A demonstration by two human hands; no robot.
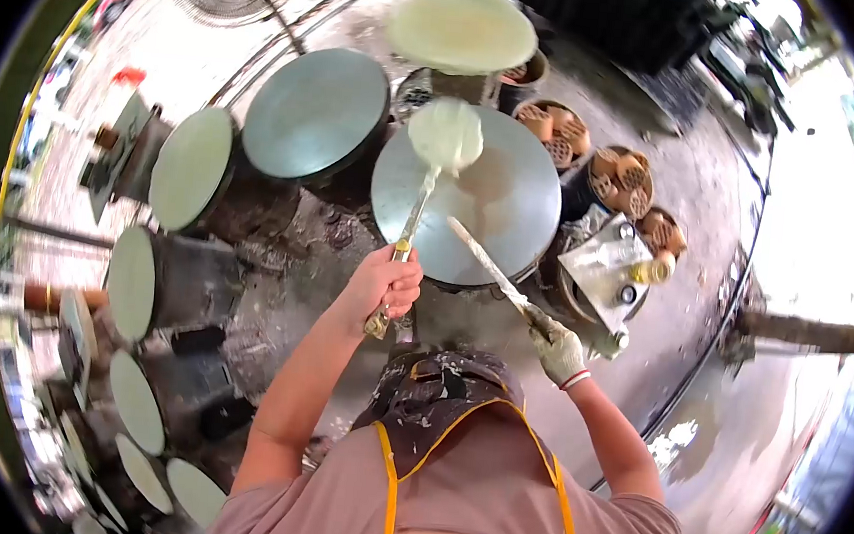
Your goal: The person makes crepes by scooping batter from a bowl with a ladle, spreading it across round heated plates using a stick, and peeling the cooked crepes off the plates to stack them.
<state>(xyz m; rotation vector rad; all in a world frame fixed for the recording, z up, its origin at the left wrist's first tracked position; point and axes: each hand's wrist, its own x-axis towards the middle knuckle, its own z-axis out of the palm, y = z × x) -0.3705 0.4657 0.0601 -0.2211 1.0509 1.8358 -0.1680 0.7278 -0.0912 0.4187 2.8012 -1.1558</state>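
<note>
While both hands are occupied over the round metal plate (518,199) at the centre of the head view, the likeliest trouble is a spill. Near the centre of the frame, the left hand (385,286), bare, is closed around the handle of a ladle (444,136), whose bowl, coated or filled with something pale, lies over the plate's upper left part; whether it touches the metal cannot be told. A tilt of that wrist could drop an uneven blob or let drips run off the rim. Right of centre, the right hand (559,353), in a pale glove, grips a long, batter-smeared stick (488,262) whose tip points across the plate's lower middle. Both tools converge over the same disc, so they could knock together if they moved at once. Smears on the stick and on the left handle could make either grip slip. The left hand has no glove, so if the plate is hot, as the clay-coloured briquettes (559,127) in the pots at upper right hint, a low pass could burn the fingers. Just beyond the plate's right edge, a tray (604,251) carries a yellowish bottle (650,273); a wide swing of the right arm might topple it.
</note>
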